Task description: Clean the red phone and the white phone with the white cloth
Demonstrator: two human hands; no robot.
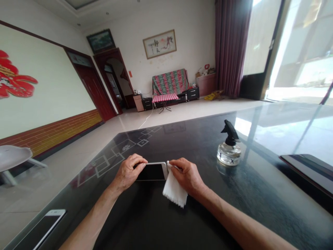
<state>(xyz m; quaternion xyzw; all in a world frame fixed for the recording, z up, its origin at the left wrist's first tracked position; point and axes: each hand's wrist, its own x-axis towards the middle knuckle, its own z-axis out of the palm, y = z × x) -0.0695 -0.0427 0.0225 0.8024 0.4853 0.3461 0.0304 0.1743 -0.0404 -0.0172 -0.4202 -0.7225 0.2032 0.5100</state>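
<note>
A white-framed smartphone with a dark screen is held sideways over the dark glossy table. My left hand grips its left end, thumb and fingers closed on the edge. My right hand pinches a white cloth at the phone's right end. The cloth's lower part hangs down with a scalloped edge. Whether the right fingers also touch the phone itself, I cannot tell. To the right of my right hand stands a clear spray bottle with a black trigger head.
Another white-edged smartphone lies at the table's near left. A dark flat device, perhaps a tablet or laptop, rests at the right. The table's far edge runs across the middle; a pale plastic stool stands on the floor at left.
</note>
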